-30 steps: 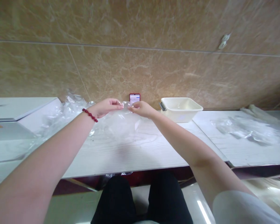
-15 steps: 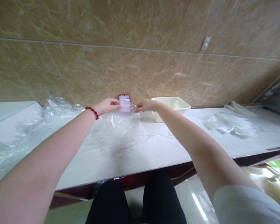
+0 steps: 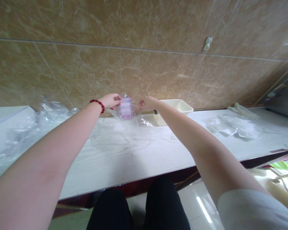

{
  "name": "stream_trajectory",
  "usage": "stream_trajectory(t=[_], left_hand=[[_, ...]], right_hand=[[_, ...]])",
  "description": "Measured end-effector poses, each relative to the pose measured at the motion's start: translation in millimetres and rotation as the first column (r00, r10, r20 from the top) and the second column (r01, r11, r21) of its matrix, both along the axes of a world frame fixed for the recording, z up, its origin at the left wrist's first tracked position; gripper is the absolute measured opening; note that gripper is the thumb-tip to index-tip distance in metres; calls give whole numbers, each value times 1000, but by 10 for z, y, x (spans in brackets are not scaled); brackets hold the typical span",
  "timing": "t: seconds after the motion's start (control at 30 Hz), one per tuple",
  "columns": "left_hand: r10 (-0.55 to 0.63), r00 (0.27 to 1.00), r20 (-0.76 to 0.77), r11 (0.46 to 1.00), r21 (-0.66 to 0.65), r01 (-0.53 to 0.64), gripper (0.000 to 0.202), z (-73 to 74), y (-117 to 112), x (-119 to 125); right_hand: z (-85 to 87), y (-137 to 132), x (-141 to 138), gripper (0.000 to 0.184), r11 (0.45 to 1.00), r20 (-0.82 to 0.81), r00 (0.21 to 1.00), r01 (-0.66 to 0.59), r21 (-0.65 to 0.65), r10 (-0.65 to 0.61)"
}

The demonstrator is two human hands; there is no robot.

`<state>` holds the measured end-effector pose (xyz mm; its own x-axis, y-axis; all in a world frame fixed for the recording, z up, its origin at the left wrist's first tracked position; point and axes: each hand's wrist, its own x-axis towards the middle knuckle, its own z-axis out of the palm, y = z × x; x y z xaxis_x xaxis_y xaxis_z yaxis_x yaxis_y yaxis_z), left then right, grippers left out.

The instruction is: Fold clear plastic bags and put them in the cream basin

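A clear plastic bag (image 3: pixel 132 120) hangs just above the white tabletop, spread between my two hands. My left hand (image 3: pixel 111 101), with a red bead bracelet at the wrist, pinches the bag's left edge. My right hand (image 3: pixel 147 103) has its fingers curled in at the right edge of the bag; motion blurs the fingertips. Behind the film, against the wall, a phone (image 3: pixel 125 109) with a pale lit screen shows through. Close to the right hand stands a cream plastic tub (image 3: pixel 186 107), partly covered by my forearm; its contents are mostly hidden.
Clear plastic bags (image 3: pixel 54 113) lie heaped on the left, beside a white box (image 3: pixel 11 119). More clear bags (image 3: pixel 232 126) lie flat on the right. The white table (image 3: pixel 103 166) runs along a brown marbled wall (image 3: pixel 105 73). My knees are below its front edge.
The bag has been raised and now covers the phone, which earlier stuck out above it. Both hands have moved slightly up, and the bag's lower part has drawn up from the table.
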<state>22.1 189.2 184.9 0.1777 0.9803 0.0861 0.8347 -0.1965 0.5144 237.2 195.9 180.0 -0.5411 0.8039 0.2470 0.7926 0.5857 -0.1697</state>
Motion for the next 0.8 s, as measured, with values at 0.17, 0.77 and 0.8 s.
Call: stream_trajectory(t=[0.17,0.77,0.8], left_hand=[[-111,979,-172,989,76,126,22,155,-50,220],[24,985,170,905,414,-93,23,-25,-263,71],[31,982,184,896,430,-109,24,-46,-325,83]], right_hand=[[176,-50,-186,49,1000,-237,971,19,21,-13],[-8,-54,-22,19,984,-477,877,25,178,64],[-42,-109,-5,19,984,-491,868,12,176,78]])
